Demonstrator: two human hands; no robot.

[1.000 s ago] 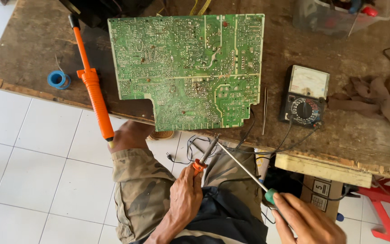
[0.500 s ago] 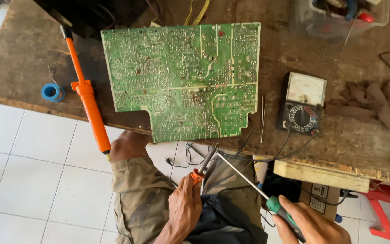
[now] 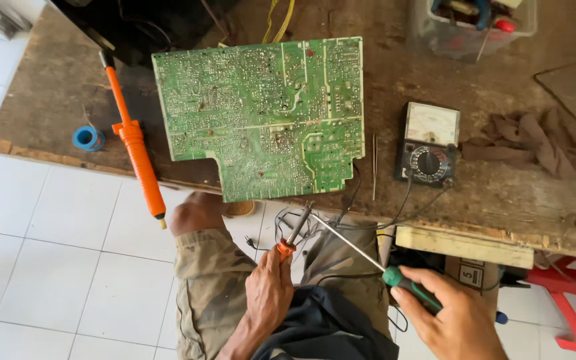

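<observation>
Hands work below the table edge: left hand [image 3: 268,293] grips a soldering iron [image 3: 295,233], right hand [image 3: 458,320] grips a green-handled screwdriver [image 3: 361,250]. Their tips meet under the circuit board [image 3: 265,113]. I think the iron could burn the loose wires [image 3: 361,217] nearby.

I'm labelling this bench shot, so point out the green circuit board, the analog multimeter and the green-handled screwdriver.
green circuit board [image 3: 261,113]: head view, middle of its solder side.
analog multimeter [image 3: 428,152]: head view, just above its round dial.
green-handled screwdriver [image 3: 395,276]: head view, front of the handle.
</observation>
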